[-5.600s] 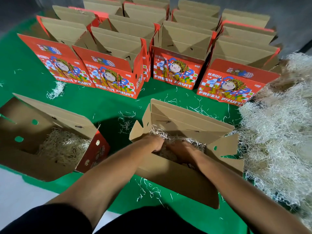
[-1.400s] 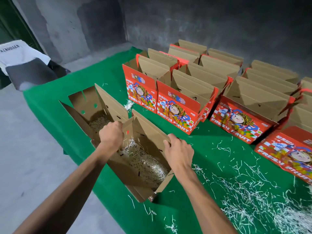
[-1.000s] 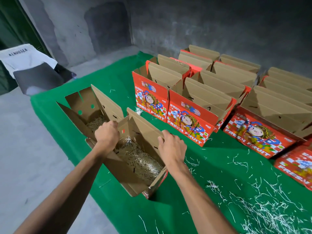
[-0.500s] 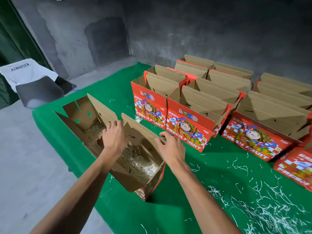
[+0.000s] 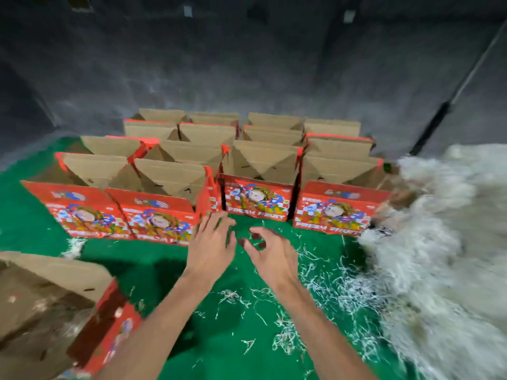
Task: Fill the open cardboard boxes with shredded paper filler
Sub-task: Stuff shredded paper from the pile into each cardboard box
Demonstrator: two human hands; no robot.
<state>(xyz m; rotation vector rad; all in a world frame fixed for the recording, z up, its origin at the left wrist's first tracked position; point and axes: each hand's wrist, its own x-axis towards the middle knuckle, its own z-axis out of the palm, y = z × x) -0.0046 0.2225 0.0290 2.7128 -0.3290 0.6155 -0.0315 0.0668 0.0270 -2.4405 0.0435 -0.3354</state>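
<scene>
At the near left edge, a cardboard box (image 5: 52,311) with a red printed side is seen lying on the green table cover (image 5: 192,338), its brown flaps open; pale flecks are visible inside it, but blur prevents the amount of filler from being judged. Loose strands of shredded paper (image 5: 310,292) are scattered over the cover between the two forearms and to their right. Both hands are held out above the cover, close together but not touching: the left hand (image 5: 212,246) is spread with straight fingers, its fingertips at the lower corner of a front-row box (image 5: 162,215), though contact cannot be confirmed; the right hand (image 5: 270,257) is loosely curved with nothing held in it. To the right, a large heap of shredded paper filler (image 5: 444,242) is piled against the table's edge, heavily blurred. Beyond the hands, red "FRESH FRUIT" boxes (image 5: 256,200) are lined up in several rows with flaps raised, and their interiors are hidden by the flaps. The task is judged to be at an early stage: at most the near box appears dealt with, the standing rows seem still to be filled, and the next box is probably being reached for. A grey concrete wall (image 5: 247,64) is seen behind.
</scene>
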